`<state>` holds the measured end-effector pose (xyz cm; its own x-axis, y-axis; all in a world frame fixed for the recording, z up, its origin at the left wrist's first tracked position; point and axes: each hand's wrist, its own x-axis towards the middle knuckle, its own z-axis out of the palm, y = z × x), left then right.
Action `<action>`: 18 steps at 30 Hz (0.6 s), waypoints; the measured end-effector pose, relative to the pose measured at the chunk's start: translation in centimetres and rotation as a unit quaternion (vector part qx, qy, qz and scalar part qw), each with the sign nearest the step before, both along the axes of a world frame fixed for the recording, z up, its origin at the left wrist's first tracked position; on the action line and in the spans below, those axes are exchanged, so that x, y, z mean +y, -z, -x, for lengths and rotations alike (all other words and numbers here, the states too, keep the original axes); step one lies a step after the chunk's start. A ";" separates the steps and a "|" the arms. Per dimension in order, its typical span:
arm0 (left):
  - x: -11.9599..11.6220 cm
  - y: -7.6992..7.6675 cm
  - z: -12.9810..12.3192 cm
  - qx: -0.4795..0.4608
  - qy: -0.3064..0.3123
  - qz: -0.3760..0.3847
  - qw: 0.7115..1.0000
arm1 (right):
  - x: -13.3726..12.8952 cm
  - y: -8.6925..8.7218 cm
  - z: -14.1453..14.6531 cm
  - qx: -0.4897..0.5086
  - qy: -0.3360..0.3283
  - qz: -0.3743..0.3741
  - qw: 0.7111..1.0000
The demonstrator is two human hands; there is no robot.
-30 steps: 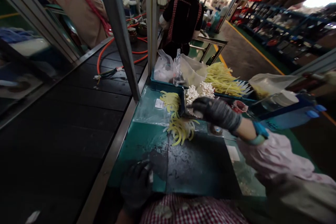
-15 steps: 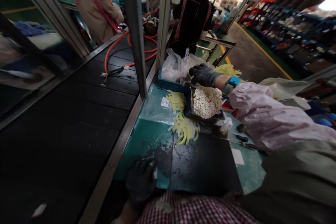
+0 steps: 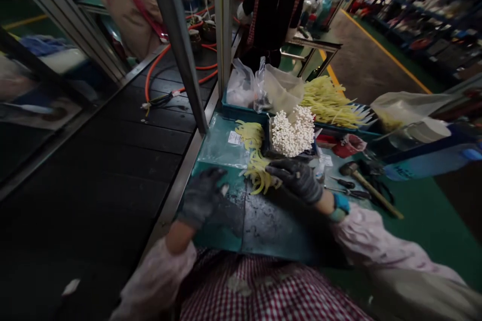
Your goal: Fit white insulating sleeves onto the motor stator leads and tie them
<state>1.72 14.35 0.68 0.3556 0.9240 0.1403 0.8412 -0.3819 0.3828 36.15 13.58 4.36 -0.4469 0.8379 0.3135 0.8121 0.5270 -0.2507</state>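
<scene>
My left hand, in a dark glove, hovers over the left side of the work mat. Its fingers are apart; a small pale spot shows by the thumb, perhaps a bare fingertip. My right hand, in a grey glove, reaches left with its fingers drawn together at the curved yellow-green strips. What lies between those fingers, if anything, is hidden. More yellow-green pieces lie on a clear plastic bag. Just behind my right hand, a dark box holds a bunch of white-tipped stems.
A blue tray with plastic bags stands behind, beside long yellow-green strips. To the right lie a hammer, screwdrivers and a water bottle. A dark conveyor and metal post are left. A co-worker stands ahead.
My right hand has come back from the bags behind to the strips on the mat. My left hand has risen and moved forward, its fingers spreading. The view has shifted slightly.
</scene>
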 end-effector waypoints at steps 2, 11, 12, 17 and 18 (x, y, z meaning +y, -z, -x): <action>5.2 -1.6 -1.7 0.041 0.023 0.067 0.997 | -0.8 4.3 0.1 -0.008 0.002 -0.002 1.000; 18.6 -1.9 -11.5 0.145 0.126 0.098 0.977 | -4.7 7.9 -1.4 0.014 0.046 -0.019 0.999; 19.1 -1.7 -12.0 0.154 0.135 0.101 0.973 | -5.0 8.0 -1.5 0.018 0.050 -0.016 0.998; 20.3 -0.9 -12.3 0.189 0.160 0.104 0.963 | -5.4 9.1 -1.1 0.045 0.076 0.000 0.996; 20.4 -0.8 -12.2 0.194 0.160 0.100 0.963 | -5.4 9.4 -0.9 0.051 0.085 0.001 0.995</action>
